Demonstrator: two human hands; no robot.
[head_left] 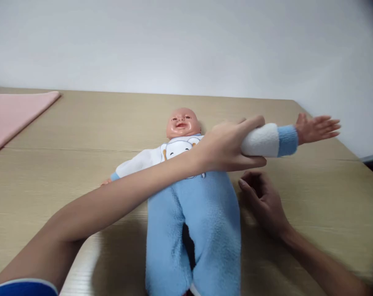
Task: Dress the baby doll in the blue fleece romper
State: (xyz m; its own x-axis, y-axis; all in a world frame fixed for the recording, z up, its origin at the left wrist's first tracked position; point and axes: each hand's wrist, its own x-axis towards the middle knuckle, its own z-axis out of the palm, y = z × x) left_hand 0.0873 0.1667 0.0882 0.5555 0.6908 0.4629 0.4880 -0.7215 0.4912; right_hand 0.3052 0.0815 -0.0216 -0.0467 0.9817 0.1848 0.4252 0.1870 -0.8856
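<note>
- The doll (192, 213) lies on its back on the table (81, 123), dressed in blue-and-white fleece.
- The left hand (226, 146) reaches across the doll's chest and is closed around its outstretched sleeve (266, 139); it appears to be lifting that arm.
- The right hand (263, 201) rests just beside the doll's hip, fingers loosely curled and empty.
- Working that sleeve would call for a steady hold.
- Count: one doll, two hands, one pink cloth (10, 111) well apart from the doll.

head cam | faces forward and down | close above doll (195, 209) on table (81, 123) | single view
</note>
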